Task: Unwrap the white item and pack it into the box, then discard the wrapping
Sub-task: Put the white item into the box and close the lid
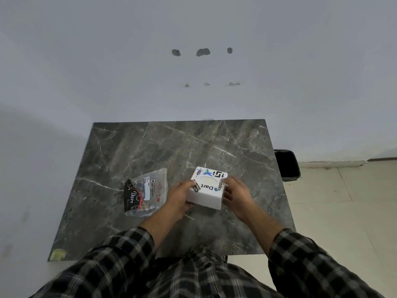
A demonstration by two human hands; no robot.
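Note:
A white box (206,190) covered in stickers, with an oval slot in its top, stands on the dark marble table (150,151) near the middle. My left hand (180,195) grips its left side and my right hand (235,193) grips its right side. Left of the box lies a clear plastic wrapper (145,192) with black and red print, flat on the table, apart from both hands. The white item itself cannot be told from outside the box.
A black bin (286,165) stands on the tiled floor just past the table's right edge. A white wall rises behind the table. A piece of pale tape (57,254) sticks to the table's near left corner.

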